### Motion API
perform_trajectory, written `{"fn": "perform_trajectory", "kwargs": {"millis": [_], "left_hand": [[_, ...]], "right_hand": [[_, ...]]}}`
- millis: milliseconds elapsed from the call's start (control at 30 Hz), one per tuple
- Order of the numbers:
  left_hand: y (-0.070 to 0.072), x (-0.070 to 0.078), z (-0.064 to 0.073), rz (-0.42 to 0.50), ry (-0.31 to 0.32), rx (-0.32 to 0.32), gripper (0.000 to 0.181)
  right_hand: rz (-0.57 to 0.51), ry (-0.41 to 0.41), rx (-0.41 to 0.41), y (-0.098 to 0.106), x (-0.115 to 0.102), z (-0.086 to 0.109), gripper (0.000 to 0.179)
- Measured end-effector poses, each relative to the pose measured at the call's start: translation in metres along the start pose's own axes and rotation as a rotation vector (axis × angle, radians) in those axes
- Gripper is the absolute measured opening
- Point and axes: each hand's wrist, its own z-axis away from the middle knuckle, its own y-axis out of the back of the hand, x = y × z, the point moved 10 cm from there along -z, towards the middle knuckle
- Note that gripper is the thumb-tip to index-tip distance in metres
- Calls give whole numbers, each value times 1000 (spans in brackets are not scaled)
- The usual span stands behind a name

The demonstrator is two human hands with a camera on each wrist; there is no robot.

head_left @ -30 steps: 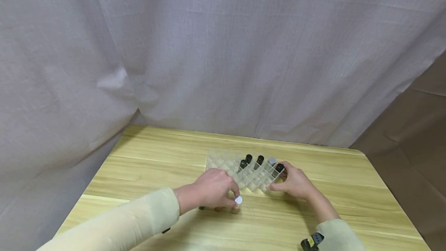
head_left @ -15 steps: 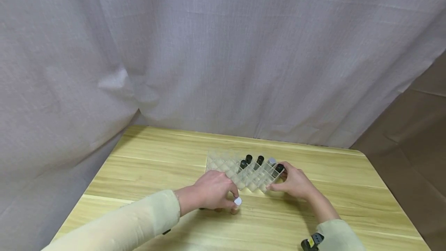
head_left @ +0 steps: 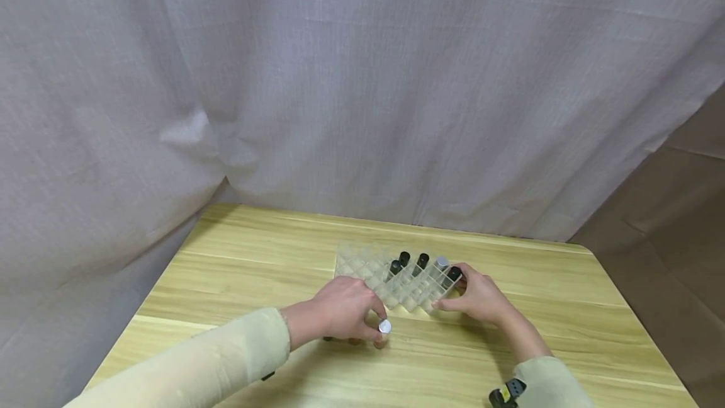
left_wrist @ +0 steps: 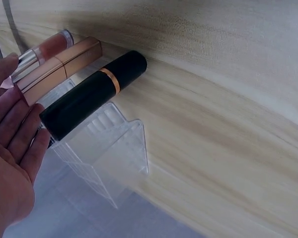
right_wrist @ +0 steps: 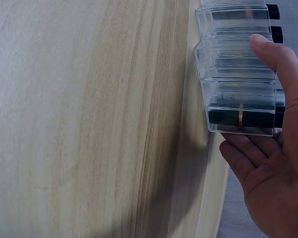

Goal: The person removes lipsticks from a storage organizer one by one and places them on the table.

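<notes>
In the head view my left hand (head_left: 350, 310) pinches a lip gloss tube by its silver cap (head_left: 384, 327), in front of the clear lipstick organizer (head_left: 370, 272). The left wrist view shows the reddish gloss tube (left_wrist: 53, 45) beside a rose-gold lipstick (left_wrist: 64, 69) and a black lipstick (left_wrist: 94, 94) with a gold band. Both stand on the table next to my left fingers. My right hand (head_left: 476, 294) grips the organizer's right end, its thumb on the front wall and fingers behind. A black lipstick (right_wrist: 226, 117) sits in the end slot there.
Several black-capped lipsticks (head_left: 423, 260) and one silver-capped tube (head_left: 442, 262) stand in the organizer's right half. The wooden table (head_left: 255, 257) ends at a grey curtain (head_left: 362, 112) behind. A brown cloth (head_left: 680, 206) hangs at the right.
My left hand has shifted very slightly left and toward me with the lip gloss, whose silver cap has turned a little. My right hand and the organizer have stayed in place.
</notes>
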Motion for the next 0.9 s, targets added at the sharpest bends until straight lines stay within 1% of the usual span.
{"fn": "perform_trajectory", "kwargs": {"millis": [233,467,667,767,900], "left_hand": [[16,-4,2,-3,-8,11,33],[32,-9,2,7,-34,52,32],[44,-17,-1,9,-4,66,35],[49,-22,-5,19,15,84,35],[52,-31,-12,21,41,107,38]], "right_hand": [[3,3,5,1,-1,-1,98],[-5,2,3,0,1,-2,99],[-5,-2,-5,-1,3,-3,100],[-4,-7,-4,-1,2,-2,99],[-4,1,-3,-1,0,-1,99]]}}
